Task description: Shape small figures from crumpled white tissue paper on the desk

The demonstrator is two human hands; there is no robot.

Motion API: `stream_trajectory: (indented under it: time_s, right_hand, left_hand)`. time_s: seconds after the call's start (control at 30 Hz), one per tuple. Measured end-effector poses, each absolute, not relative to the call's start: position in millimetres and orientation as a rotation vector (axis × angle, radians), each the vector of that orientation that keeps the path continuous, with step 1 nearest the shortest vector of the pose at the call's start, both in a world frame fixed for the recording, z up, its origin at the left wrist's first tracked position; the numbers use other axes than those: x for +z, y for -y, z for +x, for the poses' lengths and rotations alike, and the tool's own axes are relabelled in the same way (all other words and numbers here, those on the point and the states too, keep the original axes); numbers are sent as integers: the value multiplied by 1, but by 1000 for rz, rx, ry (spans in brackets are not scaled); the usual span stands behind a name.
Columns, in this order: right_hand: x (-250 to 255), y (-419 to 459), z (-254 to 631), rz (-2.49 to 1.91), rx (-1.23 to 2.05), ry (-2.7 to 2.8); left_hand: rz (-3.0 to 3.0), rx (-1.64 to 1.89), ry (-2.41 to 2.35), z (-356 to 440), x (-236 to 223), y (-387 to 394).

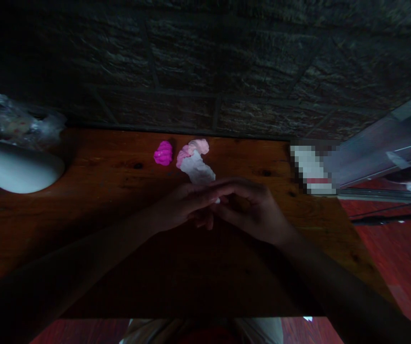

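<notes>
My left hand and my right hand meet above the wooden table, in dim light. A small white piece, apparently modelling clay, shows between their fingertips. The right thumb and forefinger pinch towards it, while the left thumb lies along it and the other left fingers curl below. Just beyond the hands lies a crumpled white lump, its near end partly covered by them. A pale pink lump touches its far side. Left of these sits a ridged magenta lump, apart from the others.
A smooth white rounded object stands at the left, with clear crinkled plastic behind it. A pixelated white item lies at the right beside a translucent panel. A dark brick-patterned wall rises along the back of the table.
</notes>
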State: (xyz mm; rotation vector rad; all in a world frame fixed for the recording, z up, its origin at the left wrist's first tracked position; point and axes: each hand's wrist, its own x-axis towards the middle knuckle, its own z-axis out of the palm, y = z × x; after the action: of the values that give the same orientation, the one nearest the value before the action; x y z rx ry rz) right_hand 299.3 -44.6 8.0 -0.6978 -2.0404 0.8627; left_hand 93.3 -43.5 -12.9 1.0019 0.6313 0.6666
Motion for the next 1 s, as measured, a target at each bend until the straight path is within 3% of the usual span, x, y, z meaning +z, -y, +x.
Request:
stream_trajectory:
  time_s: [1.0]
  right_hand:
    - [10, 44, 302, -733, 647, 2022]
  left_hand:
    - [931, 881, -735, 95, -13, 41]
